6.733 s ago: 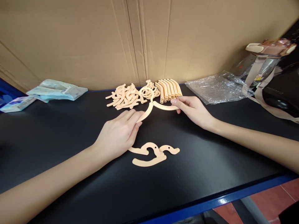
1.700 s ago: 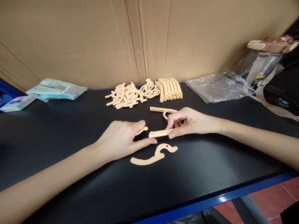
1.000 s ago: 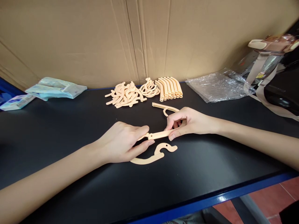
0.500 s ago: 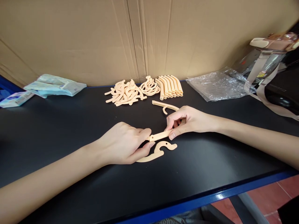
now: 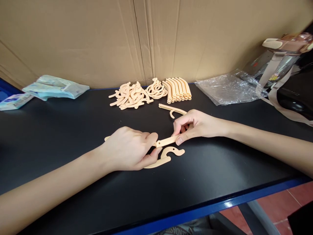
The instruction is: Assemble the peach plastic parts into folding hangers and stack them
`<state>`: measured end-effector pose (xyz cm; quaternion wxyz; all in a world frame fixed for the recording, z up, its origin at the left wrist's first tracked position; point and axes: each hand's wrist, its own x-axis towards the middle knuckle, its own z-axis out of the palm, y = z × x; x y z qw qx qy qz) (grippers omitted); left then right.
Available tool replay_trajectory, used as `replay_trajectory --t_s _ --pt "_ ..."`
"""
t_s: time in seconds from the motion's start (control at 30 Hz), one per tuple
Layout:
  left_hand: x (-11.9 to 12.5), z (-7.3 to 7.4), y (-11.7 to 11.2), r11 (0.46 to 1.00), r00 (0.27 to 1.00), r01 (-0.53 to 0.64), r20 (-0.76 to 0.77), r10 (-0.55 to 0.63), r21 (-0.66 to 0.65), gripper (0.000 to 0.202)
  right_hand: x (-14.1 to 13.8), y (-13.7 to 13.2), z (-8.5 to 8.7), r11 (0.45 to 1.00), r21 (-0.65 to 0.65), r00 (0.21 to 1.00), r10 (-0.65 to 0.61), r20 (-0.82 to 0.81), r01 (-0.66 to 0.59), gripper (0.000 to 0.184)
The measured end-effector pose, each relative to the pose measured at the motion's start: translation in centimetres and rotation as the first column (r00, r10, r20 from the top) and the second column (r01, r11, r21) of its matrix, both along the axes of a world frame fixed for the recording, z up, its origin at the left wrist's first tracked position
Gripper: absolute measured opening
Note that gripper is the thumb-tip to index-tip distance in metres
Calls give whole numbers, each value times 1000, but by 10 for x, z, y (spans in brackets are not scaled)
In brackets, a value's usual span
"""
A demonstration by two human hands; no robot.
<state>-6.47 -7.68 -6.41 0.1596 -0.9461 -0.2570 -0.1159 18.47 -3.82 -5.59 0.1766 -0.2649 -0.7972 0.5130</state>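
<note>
My right hand (image 5: 192, 125) pinches a cream plastic hanger arm (image 5: 167, 141) between thumb and fingers. Its free end, with a small round hole, meets the thumb and forefinger of my left hand (image 5: 132, 150). These are closed on a second cream piece, mostly hidden; a tip (image 5: 106, 138) shows beyond the knuckles. Just in front, a cream hook (image 5: 181, 152) and a curved arm (image 5: 160, 162) lie on the table, partly covered by my left hand. Behind my right hand rests a slim folded hanger (image 5: 168, 107) with a small hook, its near end hidden.
At the back lie a heap of loose cream pieces (image 5: 132, 96), a pile of hooks (image 5: 156, 89) and a row of hanger arms (image 5: 179, 89). A clear plastic bag (image 5: 220, 88) and a strapped bottle (image 5: 281, 58) are right; tissue packs (image 5: 56, 88) are left. Cardboard (image 5: 97, 42) stands behind.
The view has shifted slightly. A tip of the piece in my left hand now shows beyond the knuckles. Both hands keep nearly the same grip and position.
</note>
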Motion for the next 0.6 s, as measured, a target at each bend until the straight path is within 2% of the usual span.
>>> replay_trajectory --t_s 0.07,0.23,0.33,0.6 --pt "4 3 -2 999 1000 1 -7 -1 46 29 -2 -1 0 1000 -6 1000 5 -5 -5 19" --pt "17 10 -7 990 995 102 -24 -101 99 28 -13 -9 3 993 -29 993 109 -37 -110 18" --pt "17 9 -7 992 994 106 1 -106 67 30 -14 -11 3 994 -44 994 101 -32 -102 17" --pt "-4 3 -2 998 994 60 96 -57 -29 35 -6 -7 2 998 -40 999 40 -27 -41 13"
